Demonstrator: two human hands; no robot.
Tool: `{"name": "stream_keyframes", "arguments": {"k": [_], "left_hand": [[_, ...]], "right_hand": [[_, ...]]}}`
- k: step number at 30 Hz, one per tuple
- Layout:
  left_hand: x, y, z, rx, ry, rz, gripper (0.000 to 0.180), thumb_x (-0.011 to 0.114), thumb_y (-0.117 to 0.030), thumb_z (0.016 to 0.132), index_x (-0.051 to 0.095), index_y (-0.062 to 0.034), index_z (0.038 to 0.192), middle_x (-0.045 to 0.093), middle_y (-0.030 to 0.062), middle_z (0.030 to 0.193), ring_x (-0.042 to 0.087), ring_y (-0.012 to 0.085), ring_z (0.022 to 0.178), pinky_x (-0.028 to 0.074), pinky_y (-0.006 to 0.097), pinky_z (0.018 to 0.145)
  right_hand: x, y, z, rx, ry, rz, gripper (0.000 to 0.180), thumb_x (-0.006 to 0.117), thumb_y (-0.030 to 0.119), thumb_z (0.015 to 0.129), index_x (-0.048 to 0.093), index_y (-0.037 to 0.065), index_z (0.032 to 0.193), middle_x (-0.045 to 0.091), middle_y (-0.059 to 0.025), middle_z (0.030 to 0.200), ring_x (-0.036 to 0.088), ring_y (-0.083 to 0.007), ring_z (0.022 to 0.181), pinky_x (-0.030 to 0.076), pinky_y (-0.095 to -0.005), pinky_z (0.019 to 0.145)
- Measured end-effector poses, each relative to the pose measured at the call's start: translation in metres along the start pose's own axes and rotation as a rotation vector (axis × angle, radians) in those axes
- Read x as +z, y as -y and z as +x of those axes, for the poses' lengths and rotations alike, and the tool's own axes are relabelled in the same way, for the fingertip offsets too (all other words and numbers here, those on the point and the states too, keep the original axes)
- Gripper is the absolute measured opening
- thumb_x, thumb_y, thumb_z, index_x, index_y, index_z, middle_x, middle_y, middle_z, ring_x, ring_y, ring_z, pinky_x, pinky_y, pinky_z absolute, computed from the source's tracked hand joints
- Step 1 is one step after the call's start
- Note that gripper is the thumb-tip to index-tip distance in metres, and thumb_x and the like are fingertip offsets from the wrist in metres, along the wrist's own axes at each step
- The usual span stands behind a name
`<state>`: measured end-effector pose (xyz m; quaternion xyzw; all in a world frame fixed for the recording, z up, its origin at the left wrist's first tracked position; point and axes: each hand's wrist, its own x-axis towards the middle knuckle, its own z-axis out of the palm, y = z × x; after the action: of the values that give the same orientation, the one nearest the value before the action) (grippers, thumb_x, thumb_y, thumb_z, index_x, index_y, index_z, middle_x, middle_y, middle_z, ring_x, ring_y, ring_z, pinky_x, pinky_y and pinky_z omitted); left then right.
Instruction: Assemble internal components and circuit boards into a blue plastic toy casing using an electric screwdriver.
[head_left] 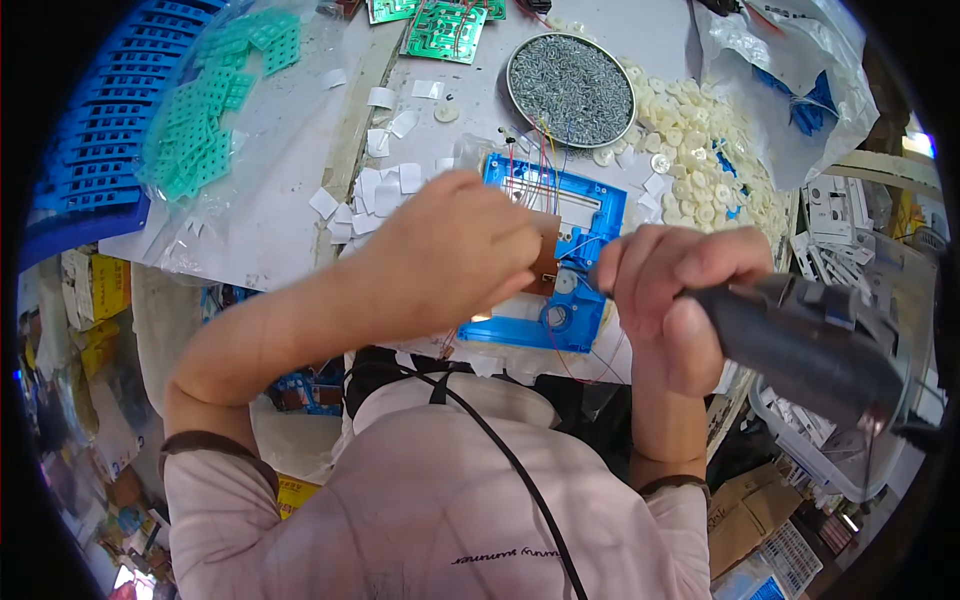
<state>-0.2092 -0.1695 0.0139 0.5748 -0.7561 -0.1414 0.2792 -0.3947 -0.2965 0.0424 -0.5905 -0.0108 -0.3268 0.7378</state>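
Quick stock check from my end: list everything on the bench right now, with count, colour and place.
plastic frame: one, blue, bench centre, under both hands
small board: one, brown, on the frame at the left fingertips
thin wires: several, red, yellow and blue, across the frame's top
round tin of screws: one, grey, behind the frame
plastic discs: many, cream, heap right of the tin
circuit boards: a few, green, far edge
paper bits: many, white, left of the frame
small green parts: many, in clear bag, far left
left hand: on the frame
right hand: gripping a dark power screwdriver
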Motion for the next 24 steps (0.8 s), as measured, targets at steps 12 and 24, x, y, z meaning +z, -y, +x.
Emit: {"name": "stream_keyframes", "arguments": {"k": [12, 24], "left_hand": [[0.036, -0.014, -0.037, -0.081, -0.078, 0.114, 0.019, 0.077, -0.016, 0.081, 0.060, -0.0067, 0.082, 0.066, 0.0090, 0.121, 0.064, 0.0188, 0.115, 0.041, 0.043, 0.093], [0.035, -0.010, -0.039, -0.192, -0.116, -0.056, 0.012, 0.074, -0.014, 0.084, 0.065, -0.0111, 0.092, 0.068, 0.0026, 0.119, 0.066, 0.0166, 0.110, 0.027, 0.055, 0.107]], "right_hand": [[-0.002, -0.031, 0.012, 0.008, -0.027, -0.173, 0.026, 0.068, 0.011, 0.094, 0.044, 0.007, 0.104, 0.054, -0.0049, 0.069, 0.054, -0.0156, 0.062, 0.051, -0.0366, 0.069], [0.008, -0.011, 0.020, 0.012, -0.029, -0.058, 0.026, 0.070, 0.007, 0.091, 0.049, 0.006, 0.106, 0.058, -0.0050, 0.071, 0.056, -0.0156, 0.062, 0.053, -0.0354, 0.066]]}}
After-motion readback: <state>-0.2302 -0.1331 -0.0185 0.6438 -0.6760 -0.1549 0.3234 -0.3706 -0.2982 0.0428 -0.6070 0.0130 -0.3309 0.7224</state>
